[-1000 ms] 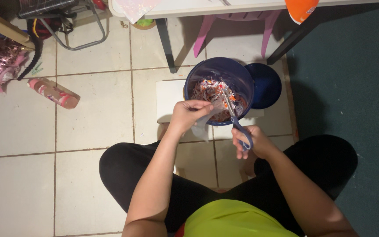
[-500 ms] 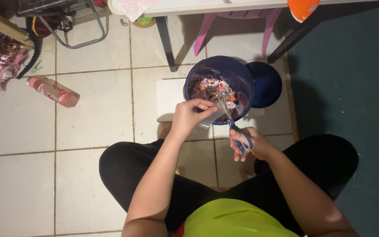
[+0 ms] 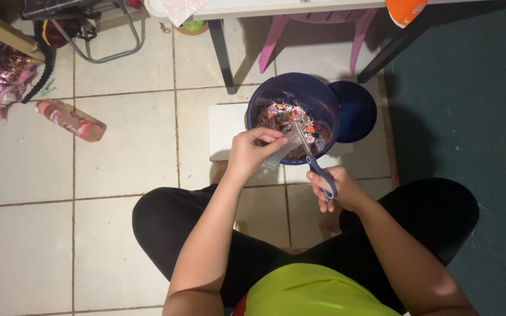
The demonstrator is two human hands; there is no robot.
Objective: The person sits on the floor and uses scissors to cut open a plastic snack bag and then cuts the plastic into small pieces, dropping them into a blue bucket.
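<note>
Scissors (image 3: 314,159): blue handles near, blades pointing far and slightly left over the tub's near rim; long axis runs near to far.
Right hand (image 3: 339,188): fingers through the scissor handles, gripping them.
Left hand (image 3: 252,150): pinching a clear wrapper (image 3: 281,152) at the blades.
Tub (image 3: 276,93): dark blue, round, on the floor; holds a heap of small colourful wrapped pieces (image 3: 288,119).
Lid (image 3: 355,111): blue, touching the tub's right side.

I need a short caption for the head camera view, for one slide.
Seated on a tiled floor, left hand holds a clear wrapper while right hand works blue-handled scissors over a blue bucket.
</note>
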